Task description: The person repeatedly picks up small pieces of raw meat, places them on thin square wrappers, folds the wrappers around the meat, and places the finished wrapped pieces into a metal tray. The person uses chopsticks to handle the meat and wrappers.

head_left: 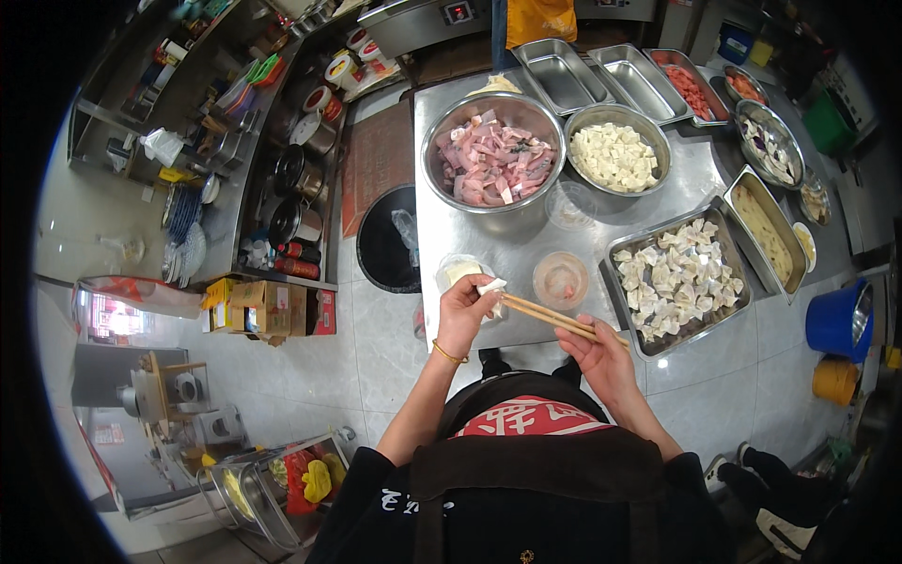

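My left hand (459, 310) pinches a white wonton wrapper (492, 287), partly folded, near the front edge of the steel table. In my right hand (604, 361) is a pair of wooden chopsticks (539, 310), whose tips reach the wrapper. Whether any filling is inside it I cannot tell. Just behind my left hand, a plastic tub (444, 266) holds pale wrappers, partly hidden by the fingers. A round plastic tub (541, 280) with smears and a small lump of pinkish filling stands beyond the chopsticks. To the right, folded wontons (680, 278) lie heaped in a steel tray (741, 304).
On the table (440, 225) stand a bowl of sliced raw fish (493, 158), a bowl of tofu cubes (619, 156), a clear tub (571, 206) and bare steel pans (564, 74). A black bin (377, 247) adjoins the left edge. Someone in an orange apron (539, 25) stands opposite.
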`<state>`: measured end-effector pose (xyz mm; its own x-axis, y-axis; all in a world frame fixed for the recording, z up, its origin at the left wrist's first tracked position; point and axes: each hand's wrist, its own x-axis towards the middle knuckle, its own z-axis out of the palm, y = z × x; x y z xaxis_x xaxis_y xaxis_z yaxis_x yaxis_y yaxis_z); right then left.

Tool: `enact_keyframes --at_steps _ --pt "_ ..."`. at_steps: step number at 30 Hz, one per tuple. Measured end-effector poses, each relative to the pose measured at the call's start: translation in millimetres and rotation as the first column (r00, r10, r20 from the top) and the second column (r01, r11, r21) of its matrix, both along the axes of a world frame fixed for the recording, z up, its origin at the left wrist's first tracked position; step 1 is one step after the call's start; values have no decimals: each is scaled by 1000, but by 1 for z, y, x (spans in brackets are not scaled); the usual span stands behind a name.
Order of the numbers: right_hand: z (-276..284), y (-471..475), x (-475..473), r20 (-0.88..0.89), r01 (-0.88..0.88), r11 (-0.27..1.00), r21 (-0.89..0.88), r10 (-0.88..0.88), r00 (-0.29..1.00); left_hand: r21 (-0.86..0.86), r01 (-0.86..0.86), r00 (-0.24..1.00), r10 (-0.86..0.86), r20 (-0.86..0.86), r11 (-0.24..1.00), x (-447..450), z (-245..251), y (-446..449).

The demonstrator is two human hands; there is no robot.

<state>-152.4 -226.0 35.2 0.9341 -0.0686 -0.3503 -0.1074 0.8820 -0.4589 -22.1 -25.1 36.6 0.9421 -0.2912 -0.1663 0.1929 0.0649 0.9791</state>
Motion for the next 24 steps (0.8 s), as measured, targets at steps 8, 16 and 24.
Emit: enact_keyframes --at_steps 8,16,24 --pt "10 -6 -6 25 41 998 -47 -40 999 -190 -160 974 123 -192 969 17 -3 8" --pt "17 -41 -6 58 159 986 59 -162 985 -542 -168 957 5 -289 824 39 22 25" --pt "43 -36 7 240 117 992 -41 -104 965 -578 -198 945 -3 -328 792 42 4 26"
